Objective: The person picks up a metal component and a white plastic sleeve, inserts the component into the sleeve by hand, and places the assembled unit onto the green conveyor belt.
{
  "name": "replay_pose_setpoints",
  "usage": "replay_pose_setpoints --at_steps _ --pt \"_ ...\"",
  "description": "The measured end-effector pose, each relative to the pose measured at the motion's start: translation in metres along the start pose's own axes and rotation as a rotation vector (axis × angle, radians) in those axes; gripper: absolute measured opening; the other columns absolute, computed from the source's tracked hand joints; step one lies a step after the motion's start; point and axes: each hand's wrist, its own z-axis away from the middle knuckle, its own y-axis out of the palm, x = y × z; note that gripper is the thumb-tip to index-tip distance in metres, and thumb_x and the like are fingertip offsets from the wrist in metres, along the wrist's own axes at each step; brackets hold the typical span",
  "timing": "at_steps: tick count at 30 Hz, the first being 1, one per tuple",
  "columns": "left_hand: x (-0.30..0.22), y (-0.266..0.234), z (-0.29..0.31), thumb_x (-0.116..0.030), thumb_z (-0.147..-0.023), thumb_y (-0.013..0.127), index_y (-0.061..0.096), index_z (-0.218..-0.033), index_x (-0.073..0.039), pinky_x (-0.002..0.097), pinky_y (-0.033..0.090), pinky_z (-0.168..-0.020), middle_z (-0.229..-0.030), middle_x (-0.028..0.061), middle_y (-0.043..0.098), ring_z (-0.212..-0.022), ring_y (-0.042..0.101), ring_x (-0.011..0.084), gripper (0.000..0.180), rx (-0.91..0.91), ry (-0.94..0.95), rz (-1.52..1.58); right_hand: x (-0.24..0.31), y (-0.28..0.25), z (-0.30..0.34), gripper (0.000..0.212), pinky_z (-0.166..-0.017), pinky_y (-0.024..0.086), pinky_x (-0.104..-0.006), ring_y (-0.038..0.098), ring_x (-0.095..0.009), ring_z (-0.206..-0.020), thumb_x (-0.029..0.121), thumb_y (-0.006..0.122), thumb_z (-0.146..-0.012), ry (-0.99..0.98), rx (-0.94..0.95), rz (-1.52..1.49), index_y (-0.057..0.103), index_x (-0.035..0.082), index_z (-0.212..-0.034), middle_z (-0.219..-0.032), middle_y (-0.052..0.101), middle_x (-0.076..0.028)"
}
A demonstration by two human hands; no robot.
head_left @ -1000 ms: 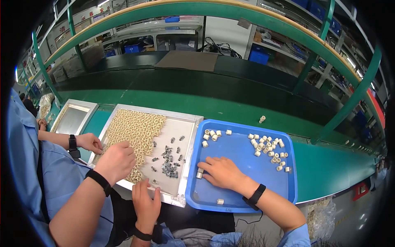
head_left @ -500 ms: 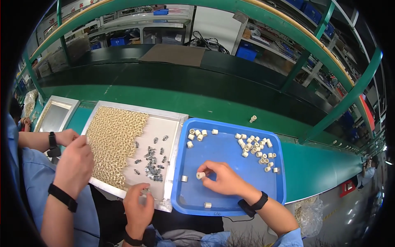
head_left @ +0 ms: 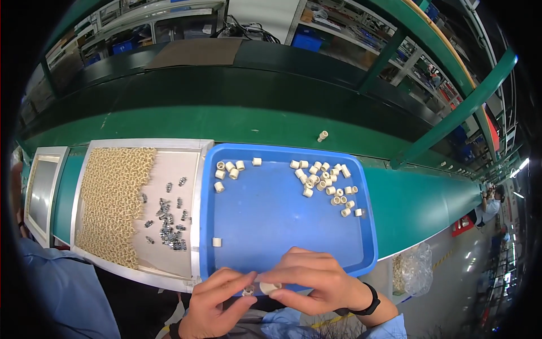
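Observation:
Both my hands meet over the near edge of the blue plastic tray (head_left: 288, 151). My right hand (head_left: 319, 279) pinches a short cream cylindrical sleeve (head_left: 269, 287) between thumb and fingers, its open end showing. Just left of it, my left hand (head_left: 217, 302) holds a small shiny metal piece (head_left: 248, 290) between thumb and fingertips; its exact kind is too small to make out. The two parts are close together but apart. Inside the tray, similar cream sleeves (head_left: 315, 179) lie loose at the far right, with several at the far left and a single one (head_left: 217, 242) near the left wall.
Left of the tray, a white-framed board (head_left: 175, 143) bears packed tan ring-shaped parts (head_left: 113, 198) and loose metal pieces (head_left: 169, 226). A cream part (head_left: 322, 136) stands on the green ledge beyond. A co-worker's blue sleeve (head_left: 62, 288) is at lower left; plastic bags (head_left: 415, 268) are at right.
My right hand has brought its cream sleeve toward me from mid-tray, and my left hand has come right to join it. The view has shifted right; the co-worker's hands have left the board's edge.

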Motion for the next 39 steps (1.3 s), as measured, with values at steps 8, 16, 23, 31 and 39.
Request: replay_pose_setpoints --at_steps 8,16,23,31,39 --pt "-0.003 0.010 0.002 0.009 -0.091 0.079 0.073 -0.124 0.006 0.0349 0.056 -0.090 -0.117 0.0184 0.073 -0.101 0.069 0.0220 0.034 -0.076 -0.318 0.597 -0.013 -0.010 -0.002 0.031 -0.072 0.053 -0.0385 0.071 -0.026 -0.077 0.005 0.083 -0.090 -0.086 -0.015 -0.043 0.075 -0.002 -0.119 -0.100 0.078 -0.012" --pt "0.004 -0.002 0.003 0.008 -0.094 0.076 0.073 -0.125 0.006 0.0310 0.056 -0.087 -0.116 0.0176 0.072 -0.100 0.069 0.0198 0.031 0.034 -0.352 0.447 -0.013 -0.010 -0.004 0.036 -0.071 0.053 -0.0370 0.072 -0.026 -0.078 0.006 0.086 -0.088 -0.111 0.020 -0.029 0.075 -0.002 -0.122 -0.103 0.078 -0.012" --pt "-0.002 -0.002 0.001 0.005 -0.097 0.075 0.072 -0.128 0.005 0.0309 0.056 -0.084 -0.114 0.0180 0.074 -0.098 0.070 0.0185 0.031 0.122 -0.284 0.320 -0.004 -0.009 0.000 0.035 -0.073 0.057 -0.0368 0.075 -0.025 -0.081 0.007 0.087 -0.088 -0.021 0.068 0.000 0.077 -0.002 -0.120 -0.100 0.079 -0.012" --pt "0.010 0.009 0.006 0.003 -0.102 0.070 0.065 -0.133 0.005 0.0318 0.060 -0.081 -0.112 0.0194 0.074 -0.096 0.071 0.0171 0.032 0.051 -0.187 0.663 -0.001 0.000 0.005 0.030 -0.069 0.058 -0.0365 0.075 -0.026 -0.078 0.007 0.087 -0.089 0.031 0.066 -0.070 0.076 -0.004 -0.115 -0.092 0.078 -0.014" --pt "-0.003 0.006 0.002 0.007 -0.100 0.069 0.071 -0.132 0.004 0.0304 0.059 -0.081 -0.110 0.0178 0.075 -0.088 0.071 0.0174 0.032 0.015 -0.432 0.444 -0.005 0.016 0.012 0.028 -0.068 0.056 -0.0346 0.073 -0.025 -0.077 0.005 0.085 -0.090 0.040 -0.089 -0.012 0.075 -0.001 -0.115 -0.094 0.077 -0.013"
